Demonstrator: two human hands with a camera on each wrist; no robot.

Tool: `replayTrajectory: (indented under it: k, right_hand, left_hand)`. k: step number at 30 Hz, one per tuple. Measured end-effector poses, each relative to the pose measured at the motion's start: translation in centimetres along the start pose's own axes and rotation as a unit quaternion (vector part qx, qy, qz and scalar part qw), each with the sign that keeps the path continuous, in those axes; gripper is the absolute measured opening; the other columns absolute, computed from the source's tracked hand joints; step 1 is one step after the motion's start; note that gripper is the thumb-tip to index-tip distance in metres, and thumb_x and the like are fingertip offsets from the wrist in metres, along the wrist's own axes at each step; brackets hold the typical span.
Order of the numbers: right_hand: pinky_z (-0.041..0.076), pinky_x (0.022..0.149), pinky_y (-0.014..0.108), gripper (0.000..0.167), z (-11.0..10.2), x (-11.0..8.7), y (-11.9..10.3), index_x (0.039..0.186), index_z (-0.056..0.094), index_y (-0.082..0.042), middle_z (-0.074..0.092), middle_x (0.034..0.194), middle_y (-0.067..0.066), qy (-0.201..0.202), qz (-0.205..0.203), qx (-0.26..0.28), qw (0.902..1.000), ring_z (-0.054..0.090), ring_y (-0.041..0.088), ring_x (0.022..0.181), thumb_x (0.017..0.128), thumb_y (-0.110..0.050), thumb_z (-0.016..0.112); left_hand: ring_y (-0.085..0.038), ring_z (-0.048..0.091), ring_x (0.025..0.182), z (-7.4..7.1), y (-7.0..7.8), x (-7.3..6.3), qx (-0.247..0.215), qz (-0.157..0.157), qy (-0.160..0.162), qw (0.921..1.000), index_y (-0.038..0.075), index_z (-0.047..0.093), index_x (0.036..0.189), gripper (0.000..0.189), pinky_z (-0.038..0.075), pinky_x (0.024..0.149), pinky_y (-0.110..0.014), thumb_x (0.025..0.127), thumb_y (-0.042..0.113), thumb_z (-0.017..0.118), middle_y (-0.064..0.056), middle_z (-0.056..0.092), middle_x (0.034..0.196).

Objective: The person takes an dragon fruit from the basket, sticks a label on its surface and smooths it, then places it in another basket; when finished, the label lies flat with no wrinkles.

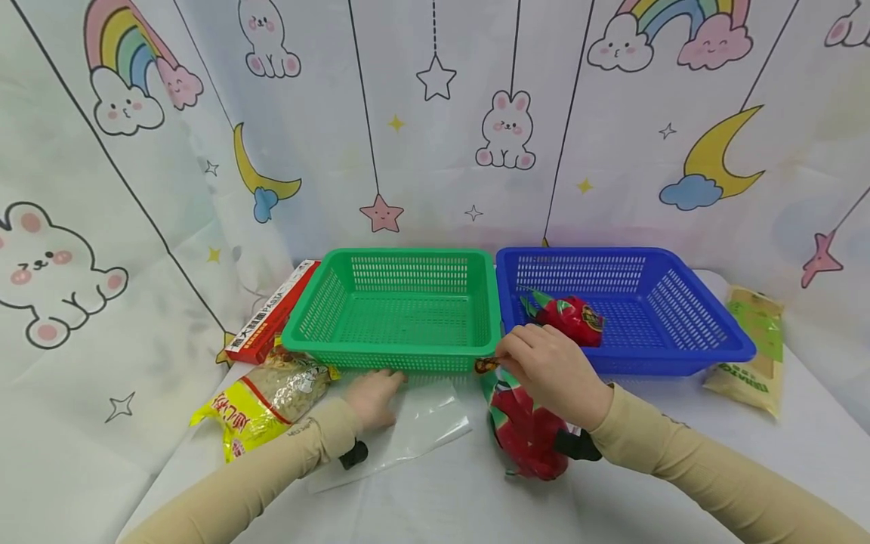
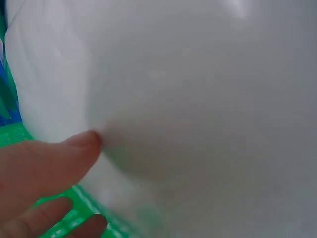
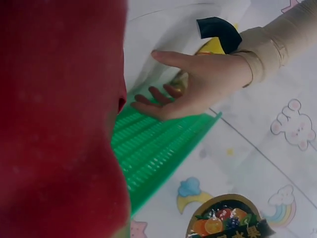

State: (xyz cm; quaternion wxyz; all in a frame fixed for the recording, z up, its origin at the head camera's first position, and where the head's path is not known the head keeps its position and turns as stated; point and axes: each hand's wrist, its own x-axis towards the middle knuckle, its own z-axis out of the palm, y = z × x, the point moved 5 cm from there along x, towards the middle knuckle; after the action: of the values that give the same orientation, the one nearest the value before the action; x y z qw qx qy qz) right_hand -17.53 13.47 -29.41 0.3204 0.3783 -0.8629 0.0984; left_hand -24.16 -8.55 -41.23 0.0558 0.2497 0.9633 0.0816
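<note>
My right hand (image 1: 553,370) is raised above a red dragon fruit (image 1: 526,434) with green scales. Its fingertips pinch a small dark label (image 1: 485,365), which shows printed fruit pictures in the right wrist view (image 3: 228,218). There the dragon fruit (image 3: 54,119) fills the left side, close to the camera, and the right fingers are out of sight. In front of the green basket, my left hand (image 1: 372,399) lies over a clear plastic bag (image 1: 431,423), fingers loose. The right wrist view shows this left hand (image 3: 203,82) spread, holding nothing.
A green basket (image 1: 394,351) stands ahead, touching a blue basket (image 1: 680,363) that contains another dragon fruit (image 1: 578,321) with a label. To the left lie a yellow food packet (image 1: 265,400) and a red pasta box (image 1: 272,313). A tan packet (image 1: 754,347) is at the right.
</note>
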Motion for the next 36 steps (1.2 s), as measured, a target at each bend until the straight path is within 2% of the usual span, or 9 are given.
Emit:
replayTrajectory:
  k: [3,8,12,15,17,21,27,32,36]
  right_hand:
    - [0.045,0.059,0.024,0.029,-0.2,-0.2,0.2,0.084,0.062,-0.010,0.060,0.075,-0.002,0.019,0.008,0.007,0.9998,0.056,0.011,0.069,0.064,-0.006,0.082]
    - [0.050,0.062,0.027,0.035,-0.6,-0.9,0.9,0.094,0.062,-0.006,0.064,0.082,0.001,0.018,0.033,0.018,0.9991,0.060,0.013,0.073,0.065,-0.003,0.081]
    - [0.049,0.061,0.028,0.039,-1.2,-1.6,1.3,0.100,0.063,-0.006,0.064,0.084,0.003,0.018,0.032,0.006,0.9993,0.060,0.014,0.072,0.065,-0.001,0.080]
    - [0.046,0.059,0.028,0.033,-1.6,-2.2,1.5,0.093,0.066,-0.008,0.061,0.078,0.002,0.027,0.026,-0.001,0.9993,0.055,0.013,0.069,0.064,-0.001,0.080]
    - [0.044,0.059,0.028,0.030,-1.8,-2.7,1.5,0.089,0.067,-0.009,0.060,0.076,0.001,0.034,0.024,-0.002,0.9991,0.054,0.013,0.068,0.063,-0.002,0.080]
    - [0.040,0.058,0.027,0.026,-2.5,-3.7,1.7,0.084,0.066,-0.009,0.060,0.075,-0.001,0.043,0.033,-0.003,0.9985,0.053,0.012,0.069,0.063,-0.005,0.081]
    - [0.034,0.057,0.024,0.028,-2.6,-4.1,1.8,0.081,0.064,-0.011,0.059,0.073,-0.003,0.053,0.049,0.012,0.9973,0.050,0.009,0.068,0.060,-0.005,0.082]
    - [0.035,0.059,0.023,0.025,-2.4,-4.5,1.7,0.079,0.061,-0.013,0.057,0.071,-0.007,0.028,0.084,0.041,0.9952,0.047,0.007,0.066,0.065,-0.007,0.081]
    - [0.036,0.057,0.020,0.020,-1.9,-4.9,1.7,0.079,0.061,-0.017,0.053,0.069,-0.014,-0.027,0.145,0.106,0.9833,0.043,0.005,0.062,0.072,-0.008,0.077]
  left_hand:
    - [-0.035,0.059,0.094,-0.8,1.1,0.3,-0.004,0.024,0.014,0.9996,0.004,0.056,0.116,0.058,0.050,0.080,-0.048,0.063,0.008,0.078,-0.017,0.061,0.108]
    - [-0.030,0.057,0.104,-2.0,5.0,1.2,-0.074,0.120,0.020,0.9897,0.002,0.052,0.122,0.061,0.048,0.088,-0.041,0.070,0.015,0.079,-0.014,0.059,0.116]
    - [-0.023,0.046,0.117,-1.9,9.1,1.7,-0.093,0.235,0.004,0.9676,0.008,0.047,0.130,0.067,0.041,0.098,-0.034,0.073,0.025,0.078,-0.007,0.049,0.130]
    - [-0.021,0.038,0.125,-1.5,11.5,2.1,-0.066,0.310,0.010,0.9485,0.014,0.043,0.135,0.075,0.036,0.104,-0.033,0.072,0.032,0.079,-0.003,0.041,0.141]
    - [-0.022,0.030,0.132,-1.1,12.6,2.5,-0.036,0.336,0.015,0.9412,0.017,0.040,0.138,0.081,0.032,0.108,-0.036,0.070,0.036,0.080,0.000,0.034,0.146]
    - [-0.022,0.022,0.138,-0.1,14.0,3.5,0.028,0.349,0.016,0.9365,0.021,0.035,0.142,0.091,0.029,0.108,-0.047,0.066,0.042,0.081,0.005,0.027,0.151]
    - [-0.020,0.034,0.127,0.0,14.6,4.0,0.067,0.325,0.043,0.9424,0.029,0.038,0.140,0.092,0.033,0.101,-0.055,0.062,0.050,0.080,0.006,0.044,0.140]
    - [-0.015,0.043,0.113,-0.5,14.8,3.9,0.093,0.322,0.069,0.9396,0.030,0.047,0.134,0.084,0.037,0.097,-0.042,0.061,0.059,0.076,0.008,0.054,0.128]
    - [-0.012,0.047,0.103,-0.9,14.6,3.9,0.081,0.320,0.084,0.9402,0.024,0.058,0.123,0.076,0.040,0.087,-0.028,0.060,0.062,0.075,0.006,0.055,0.126]
